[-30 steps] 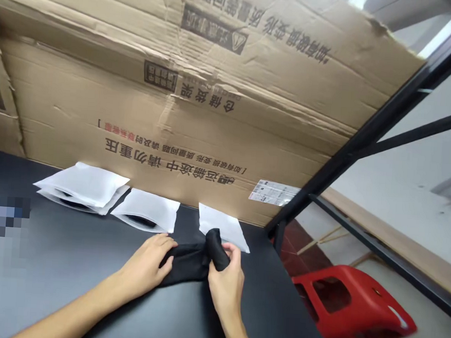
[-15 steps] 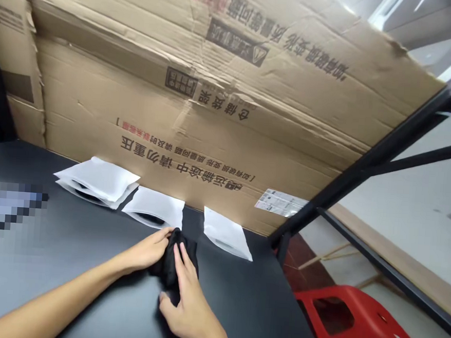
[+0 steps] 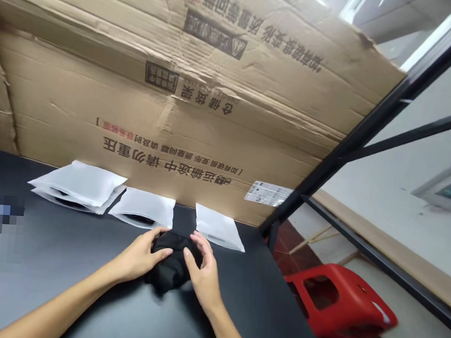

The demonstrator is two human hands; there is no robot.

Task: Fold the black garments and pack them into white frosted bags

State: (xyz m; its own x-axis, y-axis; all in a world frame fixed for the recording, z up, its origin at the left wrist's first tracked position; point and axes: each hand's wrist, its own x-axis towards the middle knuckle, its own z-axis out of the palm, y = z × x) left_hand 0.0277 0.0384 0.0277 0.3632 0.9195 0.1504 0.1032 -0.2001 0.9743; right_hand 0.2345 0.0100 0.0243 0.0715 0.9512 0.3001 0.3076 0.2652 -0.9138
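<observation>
1. Head view: I am holding a black cloth (image 3: 170, 265), which is lying bunched into a loose wad on the dark table (image 3: 122, 316), straight in front of me and between my two hands.
2. My left hand (image 3: 142, 256) is gripping its left side: the thumb is resting on top, while the fingers are curving over the far left edge, partly bent.
3. My right hand (image 3: 204, 278) is gripping the other side, its thumb pressing on the upper face and its fingers curling around the far right edge, opened about the cloth's thickness. How firmly each hand is squeezing, I cannot tell.
4. The near edge of the cloth is looking blurred.
5. Beyond my hands, a white packet (image 3: 146, 204) with something dark inside is lying near my left fingertips; left of it, stacked white packets (image 3: 81, 182) are showing dark contents too.
6. Another white packet (image 3: 219, 228) is lying just beyond my right fingers.
7. Behind them, printed cardboard (image 3: 79, 102) is standing, bearing a label (image 3: 269, 193) beside a black metal frame (image 3: 331, 158).
8. A red stool (image 3: 354, 312) is standing off to the right.
</observation>
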